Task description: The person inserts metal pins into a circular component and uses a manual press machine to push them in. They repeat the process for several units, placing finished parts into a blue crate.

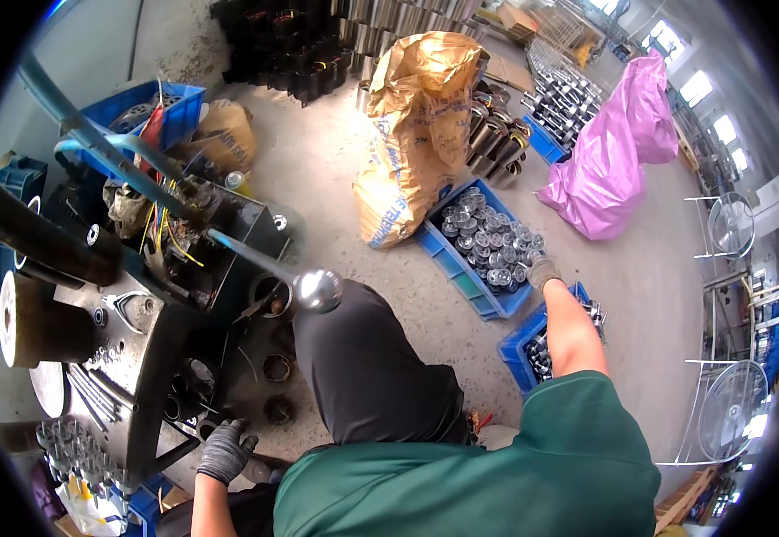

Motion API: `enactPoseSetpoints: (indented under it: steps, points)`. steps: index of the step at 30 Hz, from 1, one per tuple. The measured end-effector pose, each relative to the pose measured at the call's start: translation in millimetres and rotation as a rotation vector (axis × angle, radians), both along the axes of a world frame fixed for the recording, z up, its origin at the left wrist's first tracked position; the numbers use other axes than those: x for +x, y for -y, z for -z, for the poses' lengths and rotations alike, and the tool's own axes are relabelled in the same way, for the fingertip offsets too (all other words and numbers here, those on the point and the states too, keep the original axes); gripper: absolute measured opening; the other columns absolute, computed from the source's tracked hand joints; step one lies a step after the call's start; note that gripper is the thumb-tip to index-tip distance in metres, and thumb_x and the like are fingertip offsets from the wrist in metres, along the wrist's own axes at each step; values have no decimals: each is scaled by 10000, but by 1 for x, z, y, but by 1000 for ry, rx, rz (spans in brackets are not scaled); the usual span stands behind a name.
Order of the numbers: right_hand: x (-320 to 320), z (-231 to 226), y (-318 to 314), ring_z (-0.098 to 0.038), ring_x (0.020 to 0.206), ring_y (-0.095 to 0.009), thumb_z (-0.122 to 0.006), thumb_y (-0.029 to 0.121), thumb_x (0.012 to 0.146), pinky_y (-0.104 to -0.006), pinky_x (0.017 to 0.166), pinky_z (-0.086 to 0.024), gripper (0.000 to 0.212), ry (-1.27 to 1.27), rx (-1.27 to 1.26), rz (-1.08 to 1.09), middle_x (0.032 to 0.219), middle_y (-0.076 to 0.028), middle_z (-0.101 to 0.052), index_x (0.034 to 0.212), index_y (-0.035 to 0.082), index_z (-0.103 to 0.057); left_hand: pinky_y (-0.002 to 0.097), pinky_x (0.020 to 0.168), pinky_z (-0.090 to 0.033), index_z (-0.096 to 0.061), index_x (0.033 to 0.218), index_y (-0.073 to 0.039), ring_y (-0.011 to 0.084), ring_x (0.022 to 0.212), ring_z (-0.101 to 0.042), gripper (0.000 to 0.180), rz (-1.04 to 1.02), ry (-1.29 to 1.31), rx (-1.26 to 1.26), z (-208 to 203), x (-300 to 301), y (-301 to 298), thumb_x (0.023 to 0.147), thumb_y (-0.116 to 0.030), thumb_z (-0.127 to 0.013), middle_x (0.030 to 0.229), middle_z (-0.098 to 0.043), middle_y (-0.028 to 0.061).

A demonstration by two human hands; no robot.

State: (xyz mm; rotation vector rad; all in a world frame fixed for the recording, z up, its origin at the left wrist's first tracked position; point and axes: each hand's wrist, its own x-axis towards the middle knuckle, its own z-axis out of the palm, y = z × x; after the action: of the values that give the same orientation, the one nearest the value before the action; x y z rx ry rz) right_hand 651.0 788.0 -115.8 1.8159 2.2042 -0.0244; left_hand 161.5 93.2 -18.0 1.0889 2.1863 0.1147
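Note:
My right hand (pixel 544 272), in a light glove, reaches out to the near right corner of a blue crate (pixel 463 285). Inside it lies a heap of round silvery metal parts (pixel 489 240). The hand is at the heap's edge, with its fingertips hidden, so what it holds cannot be made out. In a grey glove, my left hand (pixel 226 452) is low beside the metal workbench (pixel 143 358), its thumb apart from the fingers. Nothing shows in it. A dark ring-shaped part (pixel 206 430) is just beyond its fingers.
A lever with a shiny ball end (pixel 318 291) juts over my leg. Close to my right forearm stands a second blue crate (pixel 522 351) of metal shafts. A tan sack (pixel 416 134) and a pink sack (pixel 608 166) stand farther off. Wire fan guards (pixel 731 407) are at the right.

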Motion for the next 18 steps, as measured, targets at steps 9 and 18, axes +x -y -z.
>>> enactPoseSetpoints:
  steps: [9, 18]
  points:
    - [-36, 39, -22, -685, 1193, -383, -644, 199, 926, -475, 1008, -559, 285, 9, -27, 148, 1244, -199, -724, 1161, 118, -784, 476, 973, -548, -665, 1293, -46, 398, 1120, -686, 478, 3, -17, -141, 40, -9, 25, 919, -331, -748, 1182, -735, 215]
    - [-81, 48, -38, -742, 1118, -342, -635, 174, 950, -487, 883, -607, 277, 405, -103, -307, 1222, -146, -762, 1163, 116, -803, 477, 943, -559, -680, 1277, -71, 367, 1069, -712, 464, -114, -3, -161, 55, -10, 35, 906, -339, -753, 1128, -759, 177]
